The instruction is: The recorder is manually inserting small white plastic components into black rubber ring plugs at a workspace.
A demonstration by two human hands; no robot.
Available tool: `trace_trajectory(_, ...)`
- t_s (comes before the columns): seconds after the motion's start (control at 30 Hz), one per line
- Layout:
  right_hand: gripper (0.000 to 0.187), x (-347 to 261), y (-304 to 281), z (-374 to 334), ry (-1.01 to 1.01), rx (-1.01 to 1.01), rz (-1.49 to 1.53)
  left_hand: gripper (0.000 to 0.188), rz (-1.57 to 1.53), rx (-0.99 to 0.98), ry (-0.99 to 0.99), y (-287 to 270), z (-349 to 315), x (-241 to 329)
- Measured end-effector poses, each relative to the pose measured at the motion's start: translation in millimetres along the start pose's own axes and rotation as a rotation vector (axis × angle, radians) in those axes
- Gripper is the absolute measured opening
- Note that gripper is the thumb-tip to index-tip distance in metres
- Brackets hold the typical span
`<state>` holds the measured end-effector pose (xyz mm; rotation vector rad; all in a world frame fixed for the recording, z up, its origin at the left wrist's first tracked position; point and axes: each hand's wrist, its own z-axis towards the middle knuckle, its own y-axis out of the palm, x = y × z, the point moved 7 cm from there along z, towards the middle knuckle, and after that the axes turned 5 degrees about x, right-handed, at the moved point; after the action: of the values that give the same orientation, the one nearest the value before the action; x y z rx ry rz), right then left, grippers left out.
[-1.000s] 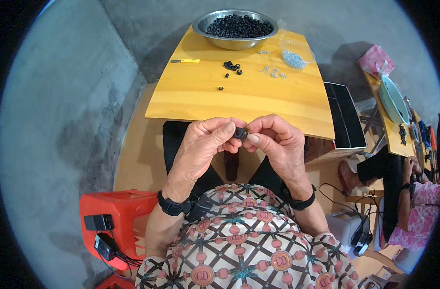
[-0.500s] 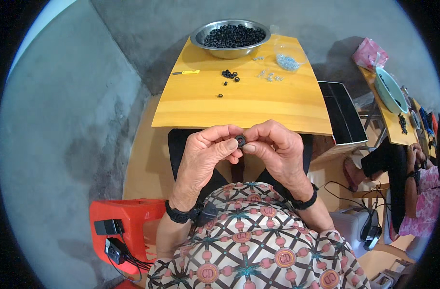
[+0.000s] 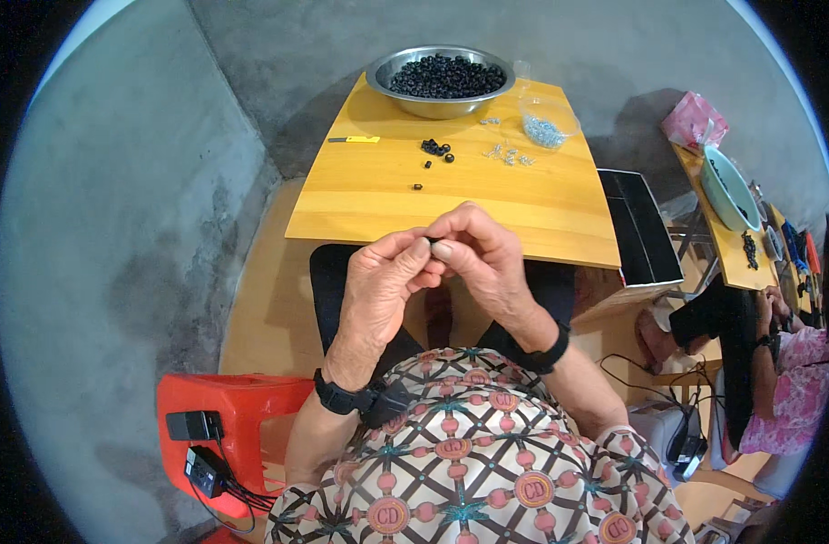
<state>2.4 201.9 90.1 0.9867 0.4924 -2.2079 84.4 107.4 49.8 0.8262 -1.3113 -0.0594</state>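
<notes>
Between the fingertips of both hands is a small black round part (image 3: 433, 241), mostly covered by the thumbs. My left hand (image 3: 378, 286) pinches it from the left side, and my right hand (image 3: 489, 263) closes on it from the right. They meet just in front of the near edge of the yellow wooden table (image 3: 360, 204). Farther back on the tabletop sits a little cluster of similar black parts (image 3: 435, 149), with a couple of single ones nearer to me. Small shiny metal pieces (image 3: 508, 156) lie scattered to the right of them.
A wide metal bowl (image 3: 440, 107) full of black parts stands at the table's far end, beside a clear tub (image 3: 549, 127) of small metal pieces. A yellow-handled cutter (image 3: 360, 140) lies at left. A red stool (image 3: 229, 390) holds black devices. Another person (image 3: 782, 381) sits at right.
My right hand has shifted left and up, its fingers closing over the black part, which now shows less. The whole view has also tilted slightly.
</notes>
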Motion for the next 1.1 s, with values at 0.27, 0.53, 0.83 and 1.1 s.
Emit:
trace_trajectory(0.27, 0.013, 49, 17, -20, 0.464, 0.047, 0.332, 0.023, -0.172, 0.099, -0.129, -29, 5, -23)
trace_trajectory(0.53, 0.018, 43, 16, -19, 0.444, 0.029, 0.325, 0.02, -0.313, 0.04, -0.191, -33, 6, -28)
trace_trajectory(0.83, 0.018, 40, 17, -21, 0.506, -0.011, 0.193, 0.021, -0.249, 0.053, -0.193, -41, 5, -34)
trace_trajectory(1.1, 0.017, 51, 21, -19, 0.454, -0.027, 0.163, 0.024, -0.086, 0.117, -0.123, -44, 6, -28)
